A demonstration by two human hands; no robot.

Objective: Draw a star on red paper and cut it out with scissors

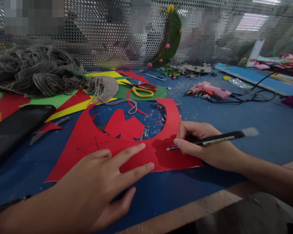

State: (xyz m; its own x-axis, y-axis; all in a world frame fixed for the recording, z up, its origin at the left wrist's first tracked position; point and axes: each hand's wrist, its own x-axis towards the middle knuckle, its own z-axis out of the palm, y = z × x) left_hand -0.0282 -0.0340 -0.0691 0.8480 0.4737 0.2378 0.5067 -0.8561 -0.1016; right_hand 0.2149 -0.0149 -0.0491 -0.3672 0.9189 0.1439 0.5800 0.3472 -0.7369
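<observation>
A red sheet of card [70,156] with a large rounded cut-out lies in front of me. My left hand [104,182] rests on it with fingers stretched out, two fingertips touching the red surface. Beside those fingertips, a star-like outline drawn in dark lines shows on the card's left part. My right hand [205,143] pinches a black pen [217,138], its tip at or just above the card's right part, where faint lines show. Loose red paper pieces [124,125] lie inside the cut-out.
A black phone [17,130] lies left, below a heap of grey yarn [34,71]. Red-and-yellow-handled scissors [144,90] lie on green paper behind the card. A pink glue gun [210,90] with a black cable lies right. Behind stands a perforated metal screen [107,35] with a decorated green crescent [173,39].
</observation>
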